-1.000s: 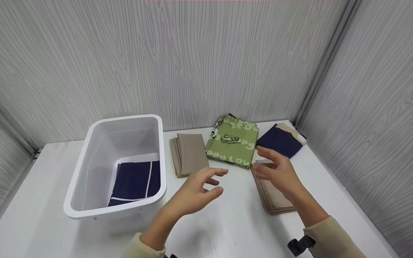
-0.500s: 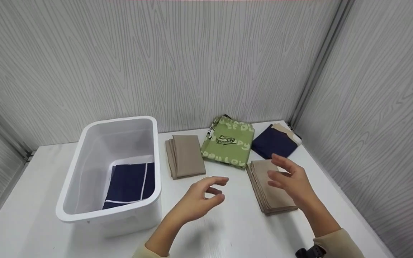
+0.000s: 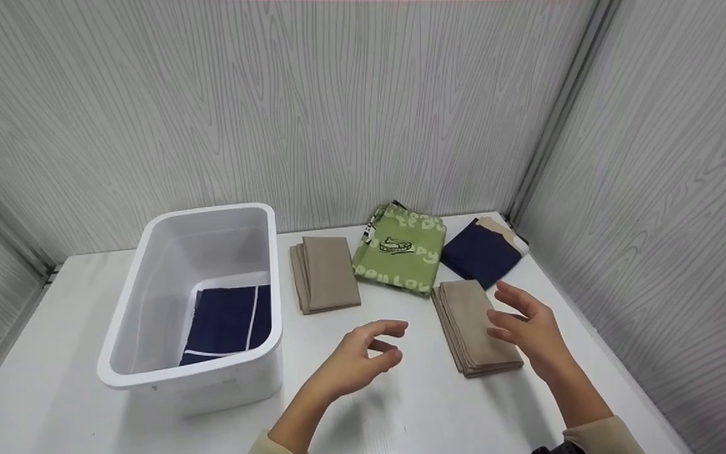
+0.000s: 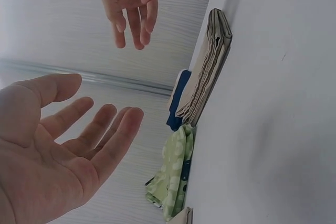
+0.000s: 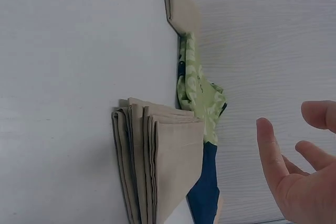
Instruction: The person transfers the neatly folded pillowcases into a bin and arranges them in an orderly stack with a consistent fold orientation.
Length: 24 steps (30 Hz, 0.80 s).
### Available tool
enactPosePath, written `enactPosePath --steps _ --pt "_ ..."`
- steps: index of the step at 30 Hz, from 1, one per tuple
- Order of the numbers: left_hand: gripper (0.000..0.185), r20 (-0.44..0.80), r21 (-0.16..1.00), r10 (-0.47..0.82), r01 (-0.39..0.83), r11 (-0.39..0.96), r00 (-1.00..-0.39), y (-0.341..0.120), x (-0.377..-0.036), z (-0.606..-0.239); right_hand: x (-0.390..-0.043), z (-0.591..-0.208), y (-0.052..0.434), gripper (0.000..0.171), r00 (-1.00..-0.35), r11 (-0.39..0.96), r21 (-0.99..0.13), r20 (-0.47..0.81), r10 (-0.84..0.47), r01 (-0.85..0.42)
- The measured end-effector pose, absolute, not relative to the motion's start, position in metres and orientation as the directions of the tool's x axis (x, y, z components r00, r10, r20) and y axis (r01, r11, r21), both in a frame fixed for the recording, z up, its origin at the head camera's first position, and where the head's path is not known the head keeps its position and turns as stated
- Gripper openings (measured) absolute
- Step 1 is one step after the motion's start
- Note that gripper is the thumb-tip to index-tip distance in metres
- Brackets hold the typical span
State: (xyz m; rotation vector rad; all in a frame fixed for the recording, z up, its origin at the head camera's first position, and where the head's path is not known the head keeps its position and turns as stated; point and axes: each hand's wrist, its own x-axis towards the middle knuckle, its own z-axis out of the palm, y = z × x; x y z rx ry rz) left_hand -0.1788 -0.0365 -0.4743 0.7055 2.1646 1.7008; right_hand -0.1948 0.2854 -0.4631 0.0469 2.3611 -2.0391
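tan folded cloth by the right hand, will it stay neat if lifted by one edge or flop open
The tan folded cloth would probably flop: the right wrist view shows several loose layers at its edge. It looks thin and light, so it should slide easily on the smooth white table. A grip pinching all layers likely keeps it neater.

Bright, even light from above — soft shadows lie on the table (image 3: 401, 403) beneath the arms. Head view sharp; wall lines bend near its edges.

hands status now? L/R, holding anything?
Left hand: open, fingers loosely curled, holding nothing.
Right hand: open, holding nothing, at the right edge of the near tan cloth stack.
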Motion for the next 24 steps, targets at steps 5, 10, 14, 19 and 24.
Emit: enactPosePath --steps 5,10,14,19,24 --pt "0.046 0.054 0.978 0.545 0.154 0.139 -0.837 -0.030 -0.179 -0.484 -0.194 -0.471 0.293 0.067 -0.998 0.147 -0.987 -0.057 0.028 0.060" --pt "0.046 0.030 0.988 0.545 0.109 0.112 -0.838 -0.021 -0.182 -0.495 -0.192 -0.478 0.301 0.069 -0.996 0.134 -0.988 -0.076 0.050 0.082" --pt "0.045 -0.007 0.993 0.542 0.059 0.105 -0.840 -0.015 -0.184 -0.503 -0.191 -0.483 0.305 0.070 -0.994 0.133 -0.986 -0.090 0.054 0.097" --pt "0.046 -0.049 0.995 0.534 0.004 0.098 -0.844 -0.009 -0.185 -0.510 -0.192 -0.491 0.310 0.069 -0.992 0.152 -0.981 -0.108 0.070 0.117" --pt "0.047 -0.047 0.999 0.530 -0.027 0.045 -0.847 -0.001 -0.186 -0.517 -0.192 -0.501 0.315 0.068 -0.987 0.170 -0.975 -0.133 0.092 0.147"
